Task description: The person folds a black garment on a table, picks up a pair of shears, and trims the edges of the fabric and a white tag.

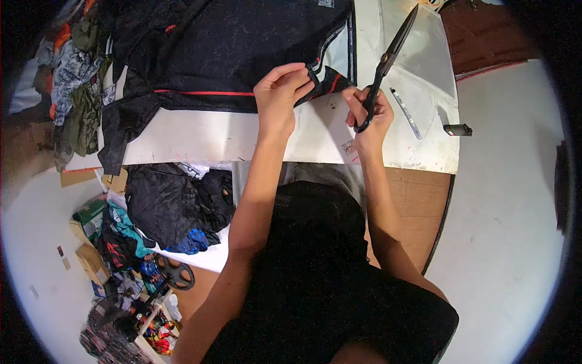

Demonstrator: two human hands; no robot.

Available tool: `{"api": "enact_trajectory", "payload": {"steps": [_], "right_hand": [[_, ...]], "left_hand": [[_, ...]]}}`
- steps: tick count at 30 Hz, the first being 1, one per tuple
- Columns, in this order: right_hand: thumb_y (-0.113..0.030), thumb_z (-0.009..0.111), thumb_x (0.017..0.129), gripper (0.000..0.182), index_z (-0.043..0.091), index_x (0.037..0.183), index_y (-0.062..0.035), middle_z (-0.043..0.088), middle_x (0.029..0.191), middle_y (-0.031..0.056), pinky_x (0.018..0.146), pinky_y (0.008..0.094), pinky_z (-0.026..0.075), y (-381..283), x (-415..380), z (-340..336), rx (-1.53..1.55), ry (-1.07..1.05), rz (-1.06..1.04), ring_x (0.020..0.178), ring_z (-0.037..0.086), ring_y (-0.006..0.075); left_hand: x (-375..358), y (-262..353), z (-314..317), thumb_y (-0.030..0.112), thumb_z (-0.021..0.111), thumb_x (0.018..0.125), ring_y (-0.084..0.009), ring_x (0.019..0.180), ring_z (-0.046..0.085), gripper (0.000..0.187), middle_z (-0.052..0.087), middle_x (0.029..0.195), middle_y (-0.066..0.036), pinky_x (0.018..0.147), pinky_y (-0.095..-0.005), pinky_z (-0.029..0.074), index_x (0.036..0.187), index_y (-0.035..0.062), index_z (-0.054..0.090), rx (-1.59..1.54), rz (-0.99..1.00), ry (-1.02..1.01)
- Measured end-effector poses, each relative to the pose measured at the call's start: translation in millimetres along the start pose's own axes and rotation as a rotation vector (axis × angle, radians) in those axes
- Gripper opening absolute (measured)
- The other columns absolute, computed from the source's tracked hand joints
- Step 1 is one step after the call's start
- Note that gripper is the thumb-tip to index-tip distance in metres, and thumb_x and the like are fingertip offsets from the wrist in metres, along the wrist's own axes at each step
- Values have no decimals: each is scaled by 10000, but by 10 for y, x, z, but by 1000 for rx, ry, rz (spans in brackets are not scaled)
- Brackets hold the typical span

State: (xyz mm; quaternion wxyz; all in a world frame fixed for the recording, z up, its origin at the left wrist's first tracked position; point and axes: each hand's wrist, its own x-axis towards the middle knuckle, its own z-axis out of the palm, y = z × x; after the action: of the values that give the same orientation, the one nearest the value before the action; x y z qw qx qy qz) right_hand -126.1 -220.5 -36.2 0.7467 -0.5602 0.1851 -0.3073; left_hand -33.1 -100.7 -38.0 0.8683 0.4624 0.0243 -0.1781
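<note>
A black jacket [212,54] with a thin red stripe along its lower side is spread on the white table. My left hand [280,97] is closed, pinching the jacket's edge at the end of a dark trim strip that looks like a zipper. Black-handled scissors [383,67] are in my right hand [371,115], their blades together and aimed up and away. The thumb and forefinger of that hand also meet at a black flap of the jacket. Whether they grip the flap firmly is hard to see.
On the white table [400,151] lie a pen [406,113] and a small black object [458,130] at the right edge. Camouflage clothing [82,79] hangs at the left. Below the near edge are piled dark garments [163,200] and a wooden crate [145,340].
</note>
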Motion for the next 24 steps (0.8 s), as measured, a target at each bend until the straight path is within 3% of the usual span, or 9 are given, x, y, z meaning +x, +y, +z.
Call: {"api": "enact_trajectory", "payload": {"steps": [4,7,9,12,14,17,19,22,24], "right_hand": [[-12,717,774,247,477,734,-58,675,835,117,392,188,374,-32,-74,-157,-139,35,142,474,491,52],[-29,735,764,266,470,762,-45,682,923,144,429,195,403,65,56,-161,-173,-15,-13,505,510,59],[-33,739,763,263,481,809,-14,666,1033,155,517,212,452,131,206,-190,-181,-75,-19,598,562,75],[-35,740,762,249,512,852,8,667,985,142,553,214,460,272,465,-181,-217,-114,34,652,590,83],[-49,750,756,238,543,854,15,660,836,107,512,208,445,348,559,-154,-191,-281,116,614,598,91],[-73,736,770,189,555,804,-35,617,685,31,471,193,396,373,609,-166,-219,-331,223,523,553,81],[-68,730,773,183,548,772,-52,606,661,17,441,190,371,313,594,-202,-253,-337,215,479,534,76],[-80,744,761,218,526,754,-77,577,629,-9,432,177,350,240,517,-254,-197,-325,240,457,524,58],[-76,747,760,224,523,751,-65,587,626,11,427,190,375,175,498,-276,-174,-329,239,457,529,70]], "left_hand": [[16,-13,-53,-22,611,831,-132,766,612,128,584,817,-44,726,-298,564,953,-5,644,32,31,-27],[33,-12,-122,-27,610,823,-158,836,620,159,614,893,-62,788,-361,553,978,-3,633,62,10,-19],[44,-24,-158,-25,609,826,-155,840,617,160,614,895,-59,778,-354,554,982,0,633,68,16,-25],[34,8,-145,-25,593,839,-146,840,608,145,602,891,-54,761,-329,557,975,4,634,91,29,-16],[45,32,-164,-25,580,850,-146,842,603,132,598,905,-61,762,-313,556,967,2,634,93,45,-11],[70,46,-247,-24,581,851,-147,849,603,136,604,922,-69,776,-320,555,974,4,633,107,90,26],[110,43,-323,-17,590,852,-135,849,602,139,608,924,-60,746,-275,533,978,4,643,125,106,67],[152,-45,-434,51,624,861,-78,792,580,187,627,904,-30,637,-200,445,1042,16,656,759,599,191],[45,-35,-287,66,655,837,-90,757,596,191,626,939,-56,620,-205,454,1017,4,658,732,490,78]]}}
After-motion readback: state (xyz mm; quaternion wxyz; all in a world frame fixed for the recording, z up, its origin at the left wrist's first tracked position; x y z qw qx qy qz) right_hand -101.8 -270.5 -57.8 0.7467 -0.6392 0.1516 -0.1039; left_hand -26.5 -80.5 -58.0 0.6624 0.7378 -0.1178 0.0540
